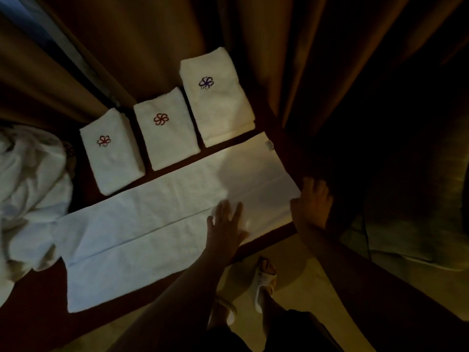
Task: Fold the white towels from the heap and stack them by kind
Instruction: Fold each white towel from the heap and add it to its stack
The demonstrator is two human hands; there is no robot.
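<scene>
The long towel (162, 224) lay flat along the near side of the dark table (33, 295), already folded lengthwise, with a seam running down its middle. The left hand (225, 222) pressed on it with straight, spread fingers near its right portion. The right hand (313, 201) sat at the towel's right end with fingers curled over the edge; whether it actually pinched the cloth could not be told in the dim light.

If that end were lifted while the left palm let go, the lengthwise fold would likely slip open and the layers skew. A fold carried too far could also drag the cloth over the table's near edge.

Behind the towel stood three folded stacks: a left stack (111, 151) and a middle stack (166, 128) with red emblems, and a right stack (217, 97) with a purple one, just beside the towel's far edge. The unfolded heap (30, 189) crowded the towel's left end. Brown curtains (266, 41) hung behind.
</scene>
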